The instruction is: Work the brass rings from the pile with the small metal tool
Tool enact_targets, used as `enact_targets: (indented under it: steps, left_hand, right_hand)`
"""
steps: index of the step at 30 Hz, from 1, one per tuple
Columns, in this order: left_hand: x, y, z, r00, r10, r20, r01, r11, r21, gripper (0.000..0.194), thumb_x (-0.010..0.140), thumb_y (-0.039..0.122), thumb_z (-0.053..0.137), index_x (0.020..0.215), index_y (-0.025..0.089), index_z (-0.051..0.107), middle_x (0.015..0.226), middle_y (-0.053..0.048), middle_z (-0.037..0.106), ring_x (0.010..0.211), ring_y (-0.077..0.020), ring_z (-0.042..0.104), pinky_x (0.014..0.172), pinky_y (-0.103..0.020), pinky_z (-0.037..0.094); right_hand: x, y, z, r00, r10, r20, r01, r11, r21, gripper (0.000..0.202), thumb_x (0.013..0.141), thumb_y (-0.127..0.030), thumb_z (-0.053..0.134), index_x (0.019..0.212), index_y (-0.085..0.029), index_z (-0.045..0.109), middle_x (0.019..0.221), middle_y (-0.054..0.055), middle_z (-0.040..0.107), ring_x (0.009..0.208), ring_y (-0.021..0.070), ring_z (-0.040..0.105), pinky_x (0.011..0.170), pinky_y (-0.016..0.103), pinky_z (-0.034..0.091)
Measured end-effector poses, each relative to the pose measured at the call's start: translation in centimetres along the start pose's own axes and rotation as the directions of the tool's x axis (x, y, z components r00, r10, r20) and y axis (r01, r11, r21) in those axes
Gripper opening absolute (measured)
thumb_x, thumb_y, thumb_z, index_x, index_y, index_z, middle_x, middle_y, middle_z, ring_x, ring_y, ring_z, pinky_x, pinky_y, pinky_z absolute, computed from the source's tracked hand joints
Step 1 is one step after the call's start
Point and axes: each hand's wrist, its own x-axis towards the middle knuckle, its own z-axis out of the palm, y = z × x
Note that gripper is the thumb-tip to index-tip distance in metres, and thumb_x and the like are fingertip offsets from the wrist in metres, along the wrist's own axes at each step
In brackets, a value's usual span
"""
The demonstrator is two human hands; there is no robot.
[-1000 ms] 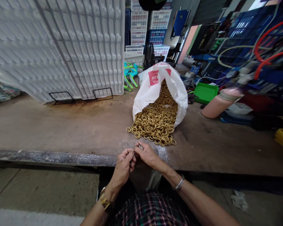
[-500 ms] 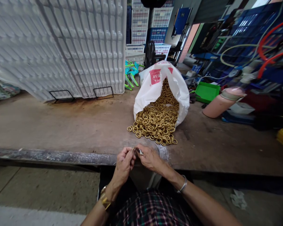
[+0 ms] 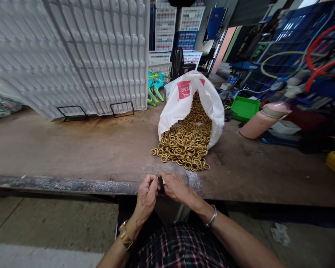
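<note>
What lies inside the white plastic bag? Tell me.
Gold-coloured round metal rings are heaped inside the white plastic bag, spilling from its mouth; anything beneath the heap is hidden.

One head-worn camera looks forward and down from above the plaid shirt [image 3: 181, 245], near the desk [image 3: 108, 149], taking in stacked crates [image 3: 165, 22] well beyond it

A workshop: stacked crates [image 3: 165, 19], worn bench [image 3: 80, 149], orange hoses [image 3: 323, 70].

Small dark object [image 3: 160, 181] held, details unclear — gold-coloured rings [image 3: 185, 145] heaped loosely beyond.
</note>
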Motion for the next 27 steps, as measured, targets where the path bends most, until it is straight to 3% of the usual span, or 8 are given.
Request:
enact_targets:
  steps: [3,6,9,12,16,21,24,27]
  left_hand:
    - [-0.9,0.7,0.0,0.999,0.001,0.042,0.000,1.000,-0.014,0.028,0.081,0.043,0.049,0.069,0.018,0.047,0.054,0.006,0.044,0.042,-0.0048,0.036,0.040,-0.017,0.028]
    - [-1.5,1.6,0.2,0.989,-0.066,0.130,0.086,0.984,-0.157,0.027,0.081,0.043,0.049,0.070,0.018,0.047,0.054,0.006,0.044,0.041,-0.0045,0.035,0.038,-0.017,0.026]
    - [-1.3,1.8,0.0,0.977,-0.148,0.150,0.198,0.892,-0.407,0.027,0.080,0.043,0.051,0.072,0.018,0.045,0.062,0.004,0.050,0.042,-0.0044,0.036,0.037,-0.016,0.027]
    - [-0.8,1.3,-0.6,0.971,-0.205,0.121,0.237,0.788,-0.568,0.026,0.078,0.040,0.055,0.075,0.017,0.046,0.070,0.000,0.056,0.047,-0.0053,0.042,0.038,-0.016,0.028]
    - [-0.4,0.9,-1.5,0.965,-0.233,0.122,0.254,0.708,-0.659,0.022,0.075,0.034,0.060,0.078,0.016,0.047,0.070,-0.001,0.059,0.049,-0.0066,0.046,0.039,-0.017,0.029]
    - [-0.2,1.0,-2.3,0.940,-0.283,0.189,0.327,0.594,-0.735,0.028,0.069,0.022,0.066,0.092,0.016,0.051,0.069,-0.001,0.060,0.051,-0.0069,0.051,0.042,-0.016,0.033]
    - [-0.1,0.8,-2.6,0.929,-0.302,0.213,0.352,0.550,-0.757,0.022,0.067,0.019,0.067,0.085,0.014,0.054,0.075,-0.003,0.062,0.060,-0.0090,0.057,0.045,-0.016,0.037]
    - [0.1,0.5,-2.7,0.908,-0.390,0.154,0.353,0.514,-0.782,0.021,0.066,0.019,0.069,0.079,0.015,0.053,0.079,-0.005,0.064,0.066,-0.0134,0.062,0.047,-0.019,0.041]
  right_hand:
    - [0.8,0.3,-0.5,0.999,0.035,0.006,-0.035,0.998,-0.053,0.024,0.077,-0.013,0.039,0.096,-0.014,0.054,0.078,0.009,0.065,0.069,0.0170,0.059,0.055,0.025,0.030]
    - [2.0,0.6,-0.9,0.998,0.051,-0.024,-0.053,0.993,-0.107,0.025,0.077,-0.012,0.040,0.098,-0.013,0.053,0.079,0.009,0.064,0.071,0.0179,0.059,0.058,0.025,0.033]
    - [3.4,0.5,-1.4,0.989,0.068,-0.134,-0.087,0.985,-0.146,0.026,0.078,-0.012,0.040,0.102,-0.014,0.051,0.086,0.009,0.063,0.077,0.0181,0.059,0.064,0.025,0.036]
    - [5.2,-0.2,-2.2,0.966,0.073,-0.250,-0.125,0.972,-0.199,0.026,0.081,-0.015,0.041,0.106,-0.018,0.047,0.100,0.010,0.058,0.085,0.0182,0.057,0.069,0.026,0.039]
    - [7.8,-1.0,-2.8,0.964,0.108,-0.241,-0.179,0.939,-0.294,0.024,0.086,-0.022,0.037,0.108,-0.020,0.046,0.104,0.011,0.053,0.081,0.0187,0.059,0.066,0.028,0.042]
    - [9.7,-1.0,-2.2,0.959,0.127,-0.253,-0.210,0.918,-0.337,0.021,0.086,-0.017,0.035,0.102,-0.018,0.049,0.098,0.011,0.054,0.080,0.0198,0.061,0.065,0.029,0.044]
    - [9.9,-0.8,-1.7,0.955,0.143,-0.261,-0.227,0.917,-0.328,0.020,0.085,-0.014,0.035,0.099,-0.018,0.049,0.097,0.010,0.054,0.078,0.0182,0.062,0.064,0.028,0.044]
    - [9.9,-0.9,-1.5,0.952,0.162,-0.258,-0.243,0.916,-0.320,0.020,0.084,-0.013,0.036,0.098,-0.017,0.049,0.097,0.010,0.054,0.076,0.0174,0.062,0.063,0.027,0.044]
